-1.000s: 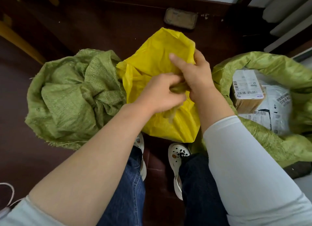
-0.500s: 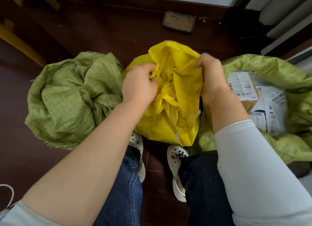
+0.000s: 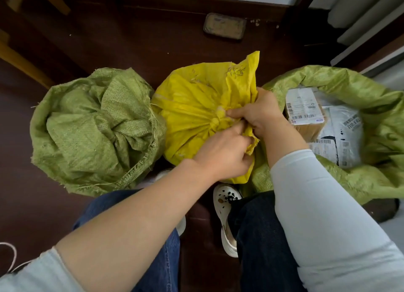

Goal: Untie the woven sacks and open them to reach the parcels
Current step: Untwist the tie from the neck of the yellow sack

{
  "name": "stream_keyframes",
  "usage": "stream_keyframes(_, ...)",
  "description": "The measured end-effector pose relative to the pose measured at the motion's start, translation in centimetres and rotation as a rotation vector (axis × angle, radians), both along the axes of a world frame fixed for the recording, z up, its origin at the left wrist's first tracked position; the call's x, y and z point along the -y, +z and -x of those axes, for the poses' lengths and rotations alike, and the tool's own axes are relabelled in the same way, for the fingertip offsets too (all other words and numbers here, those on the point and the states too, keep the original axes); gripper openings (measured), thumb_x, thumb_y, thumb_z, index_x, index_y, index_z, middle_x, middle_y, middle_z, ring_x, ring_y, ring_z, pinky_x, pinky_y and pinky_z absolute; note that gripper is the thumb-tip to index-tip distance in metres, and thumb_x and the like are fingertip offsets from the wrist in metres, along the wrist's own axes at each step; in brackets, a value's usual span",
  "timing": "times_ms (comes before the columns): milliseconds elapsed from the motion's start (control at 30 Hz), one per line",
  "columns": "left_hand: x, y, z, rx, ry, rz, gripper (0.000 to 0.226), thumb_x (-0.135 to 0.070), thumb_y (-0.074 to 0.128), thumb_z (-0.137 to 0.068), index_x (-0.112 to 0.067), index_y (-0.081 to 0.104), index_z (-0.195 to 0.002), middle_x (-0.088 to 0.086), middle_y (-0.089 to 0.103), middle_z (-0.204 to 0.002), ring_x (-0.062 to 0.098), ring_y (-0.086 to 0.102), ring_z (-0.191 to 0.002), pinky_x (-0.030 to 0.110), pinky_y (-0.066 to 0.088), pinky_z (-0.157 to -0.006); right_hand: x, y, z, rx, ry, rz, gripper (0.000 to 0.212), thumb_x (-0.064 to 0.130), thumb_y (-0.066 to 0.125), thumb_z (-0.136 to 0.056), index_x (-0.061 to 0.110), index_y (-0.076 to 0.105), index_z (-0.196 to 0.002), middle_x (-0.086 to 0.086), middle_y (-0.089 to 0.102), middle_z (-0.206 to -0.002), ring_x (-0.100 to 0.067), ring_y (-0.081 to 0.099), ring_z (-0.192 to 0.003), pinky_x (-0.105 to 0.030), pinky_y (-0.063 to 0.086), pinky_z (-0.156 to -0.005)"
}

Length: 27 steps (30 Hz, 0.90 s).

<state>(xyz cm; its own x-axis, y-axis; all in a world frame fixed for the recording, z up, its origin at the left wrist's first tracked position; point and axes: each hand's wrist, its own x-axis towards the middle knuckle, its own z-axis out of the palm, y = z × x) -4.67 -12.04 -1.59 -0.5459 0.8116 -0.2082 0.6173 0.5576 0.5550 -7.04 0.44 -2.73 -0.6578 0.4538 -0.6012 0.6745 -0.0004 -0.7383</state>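
Observation:
A yellow woven sack stands on the floor in the middle, its neck gathered into a knot. My left hand pinches the yellow cloth just below and right of the knot. My right hand grips the bunched neck on the knot's right side, with a flap of yellow cloth standing up behind it. A green woven sack on the left is bunched closed. Another green sack on the right lies open, showing labelled parcels.
The dark red-brown floor runs to a wall at the top. A flat brownish pad lies near the wall. Yellow wooden legs cross the far left. My white clogs and jeans are right below the sacks.
My hands, which were spread apart on the yellow sack's top, have come together at the right of the knot. The sack's neck is now pulled into a tight gather.

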Motion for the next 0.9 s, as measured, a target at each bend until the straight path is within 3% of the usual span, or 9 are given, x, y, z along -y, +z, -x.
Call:
stream_keyframes(100,0.4,1.0,1.4,-0.144,0.283,-0.319,0.034,-0.020,0.041,-0.075,-0.012,0.070,-0.089,0.007,0.067,-0.097,0.028,0.064,-0.084,0.035,0.053,-0.056,-0.4,-0.3,-0.1,-0.008,-0.028,-0.029,0.036,-0.019,0.055,-0.065,0.017,0.052,-0.065,-0.004,0.052,-0.063,-0.019,0.050,-0.059,-0.020,0.042,-0.044)
stream_keyframes(167,0.6,0.9,2.2,-0.214,0.454,-0.195,0.035,-0.027,0.046,-0.081,-0.018,0.063,-0.111,0.004,0.060,-0.113,0.025,0.055,-0.105,0.034,0.051,-0.063,-0.6,-0.4,-0.1,-0.012,-0.126,0.064,0.039,-0.025,0.049,-0.063,0.013,0.054,-0.066,-0.009,0.052,-0.063,-0.020,0.051,-0.056,-0.023,0.043,-0.041)
stream_keyframes(233,0.3,0.0,2.0,-0.161,0.414,0.111,0.050,-0.038,0.049,-0.089,-0.020,0.042,-0.136,0.002,0.043,-0.140,0.023,0.040,-0.125,0.036,0.049,-0.078,-0.7,-0.5,-0.2,0.002,-0.211,0.190,0.042,-0.030,0.047,-0.061,0.010,0.057,-0.070,-0.013,0.053,-0.067,-0.027,0.055,-0.062,-0.034,0.048,-0.049)
stream_keyframes(333,-0.3,-1.7,0.2,-0.169,0.252,0.263,0.051,-0.016,0.041,-0.096,-0.011,0.027,-0.145,0.011,0.026,-0.153,0.027,0.037,-0.132,0.036,0.046,-0.093,-1.0,-0.8,-0.5,0.069,-0.288,0.258,0.038,-0.030,0.047,-0.060,0.002,0.056,-0.079,-0.015,0.052,-0.072,-0.034,0.058,-0.070,-0.038,0.050,-0.054)
stream_keyframes(500,-0.7,-3.5,0.0,-0.365,0.130,0.261,0.050,-0.013,0.033,-0.075,-0.008,0.070,-0.108,0.012,0.069,-0.111,0.018,0.067,-0.089,0.020,0.054,-0.062,-0.1,0.7,-0.1,0.090,-0.161,0.451,0.072,0.019,0.080,-0.056,0.002,0.053,-0.121,-0.009,0.059,-0.114,-0.028,0.058,-0.112,-0.040,0.049,-0.097)
stream_keyframes(600,-0.9,-3.9,-0.2,-0.361,0.094,0.200,0.047,-0.014,0.036,-0.072,-0.008,0.072,-0.103,0.011,0.071,-0.107,0.018,0.069,-0.083,0.020,0.054,-0.059,0.7,0.2,0.1,0.124,-0.259,0.174,0.074,0.043,0.075,-0.072,0.006,0.044,-0.128,-0.004,0.052,-0.115,-0.020,0.051,-0.102,-0.030,0.044,-0.086)
stream_keyframes(700,-0.7,-4.5,-0.2,-0.370,0.035,0.190,0.049,-0.011,0.035,-0.069,-0.005,0.071,-0.102,0.014,0.069,-0.111,0.021,0.071,-0.086,0.025,0.058,-0.060,1.1,-0.4,0.3,0.050,-0.496,0.181,0.037,0.023,0.066,-0.086,0.004,0.054,-0.115,-0.010,0.061,-0.108,-0.022,0.054,-0.089,-0.030,0.047,-0.080)
stream_keyframes(800,-0.6,-4.6,-0.5,-0.385,0.024,0.184,0.051,-0.011,0.034,-0.069,-0.004,0.071,-0.103,0.015,0.068,-0.113,0.021,0.071,-0.089,0.026,0.058,-0.065,0.9,-0.9,0.2,0.073,-0.578,0.230,0.025,0.008,0.060,-0.088,0.009,0.051,-0.111,-0.008,0.056,-0.092,-0.024,0.055,-0.089,-0.036,0.049,-0.086)
stream_keyframes(900,-0.6,-3.9,-0.8,-0.338,0.085,0.138,0.051,-0.008,0.036,-0.072,-0.001,0.065,-0.113,0.020,0.061,-0.123,0.025,0.067,-0.101,0.027,0.056,-0.078,0.4,-1.4,0.3,0.080,-0.567,0.236,0.022,0.002,0.057,-0.087,0.014,0.050,-0.105,-0.014,0.059,-0.104,-0.025,0.056,-0.089,-0.037,0.050,-0.087)
